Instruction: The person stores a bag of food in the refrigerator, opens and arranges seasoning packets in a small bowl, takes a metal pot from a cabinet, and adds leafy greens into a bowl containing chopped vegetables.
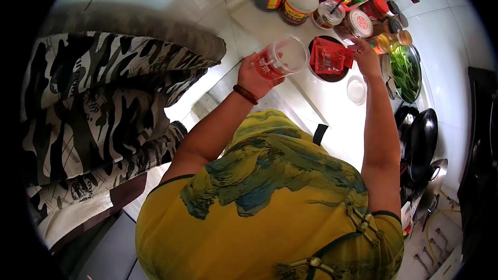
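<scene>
A pale round lid (357,90) lies near on the bench (345,124). Beyond it, the left hand's (257,77) grip wraps a clear tub (284,58) at left, while the right hand's (366,58) grip pinches a red packet (330,57) over a dark bowl (331,77); bottles (302,1) and jars (360,23) stand at the far side.

Wht tiled wall (443,109) R, thin grout lines; wht countertop (332,98), v. bright; gry surface (111,246) btm L.

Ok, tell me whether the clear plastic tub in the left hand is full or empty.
The clear plastic tub looks empty: no contents show through its see-through wall or at its wide mouth.
</scene>
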A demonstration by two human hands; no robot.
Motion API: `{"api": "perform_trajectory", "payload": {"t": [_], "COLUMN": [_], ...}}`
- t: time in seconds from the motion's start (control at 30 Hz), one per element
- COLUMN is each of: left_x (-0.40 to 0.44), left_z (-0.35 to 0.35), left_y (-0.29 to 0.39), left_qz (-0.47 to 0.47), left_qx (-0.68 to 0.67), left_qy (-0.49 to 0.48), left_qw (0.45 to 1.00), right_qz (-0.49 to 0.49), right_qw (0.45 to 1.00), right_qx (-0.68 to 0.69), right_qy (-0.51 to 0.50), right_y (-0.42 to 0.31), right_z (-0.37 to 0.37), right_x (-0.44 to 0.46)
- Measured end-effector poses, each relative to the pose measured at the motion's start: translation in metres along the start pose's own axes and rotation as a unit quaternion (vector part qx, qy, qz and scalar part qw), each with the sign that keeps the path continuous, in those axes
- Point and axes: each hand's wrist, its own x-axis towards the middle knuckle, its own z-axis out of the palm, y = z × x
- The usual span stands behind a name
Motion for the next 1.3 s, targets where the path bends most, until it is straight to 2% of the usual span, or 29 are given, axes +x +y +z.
{"api": "perform_trajectory", "payload": {"t": [0.1, 0.13, 0.23, 0.33, 0.47, 0.5, 0.57, 0.67, 0.77, 0.8, 0.93, 1.03, 1.07, 1.13, 1.2, 1.23, 1.3], "left_x": [0.001, 0.001, 0.002, 0.006, 0.004, 0.002, 0.001, 0.003, 0.003, 0.003, 0.005, 0.004, 0.002, 0.001, -0.001, -0.001, -0.003], "left_z": [-0.001, 0.000, 0.001, -0.005, 0.004, 0.010, 0.016, 0.015, 0.017, 0.017, 0.007, 0.010, 0.014, 0.015, 0.006, 0.003, 0.000], "left_y": [-0.002, -0.003, -0.004, -0.005, -0.006, -0.006, -0.007, -0.008, -0.008, -0.009, -0.007, -0.008, -0.011, -0.012, -0.010, -0.009, -0.010], "left_qz": [-0.006, -0.008, -0.014, -0.024, -0.049, -0.050, -0.053, -0.071, -0.077, -0.076, -0.086, -0.054, -0.035, -0.008, -0.030, -0.041, -0.040], "left_qx": [-0.001, 0.000, 0.004, -0.009, 0.000, -0.002, -0.006, -0.028, -0.021, -0.018, -0.002, 0.011, 0.017, 0.024, -0.003, -0.016, -0.006], "left_qy": [0.004, 0.006, 0.008, -0.023, -0.026, -0.030, -0.042, -0.046, -0.050, -0.055, -0.058, -0.022, 0.000, 0.012, -0.014, -0.026, 0.004], "left_qw": [1.000, 1.000, 1.000, 0.999, 0.998, 0.998, 0.998, 0.996, 0.996, 0.995, 0.995, 0.998, 0.999, 1.000, 0.999, 0.999, 0.999], "right_qz": [0.068, 0.134, 0.167, 0.082, 0.049, 0.078, 0.095, 0.000, -0.006, -0.036, -0.048, -0.010, -0.018, -0.027, -0.079, -0.088, -0.063], "right_qw": [0.982, 0.981, 0.980, 0.980, 0.975, 0.972, 0.973, 0.955, 0.968, 0.963, 0.977, 0.980, 0.974, 0.978, 0.977, 0.972, 0.960], "right_qx": [-0.171, -0.137, -0.104, -0.181, -0.215, -0.217, -0.209, -0.288, -0.207, -0.221, -0.139, -0.137, -0.182, -0.171, -0.161, -0.198, -0.273], "right_qy": [0.035, 0.042, 0.015, 0.015, -0.026, -0.040, -0.014, 0.070, 0.141, 0.151, 0.156, 0.141, 0.132, 0.114, 0.114, 0.088, 0.029], "right_y": [0.017, -0.001, -0.006, 0.006, 0.017, -0.002, -0.008, -0.002, -0.027, -0.034, -0.035, -0.023, -0.018, -0.019, -0.024, -0.027, -0.039], "right_z": [-0.005, -0.001, 0.000, -0.005, -0.008, -0.005, 0.000, 0.000, 0.002, 0.004, 0.011, 0.012, 0.012, 0.019, 0.030, 0.032, 0.037], "right_x": [-0.001, -0.009, -0.015, -0.012, -0.005, -0.010, -0.013, -0.016, -0.034, -0.039, -0.061, -0.066, -0.065, -0.064, -0.062, -0.061, -0.054]}}
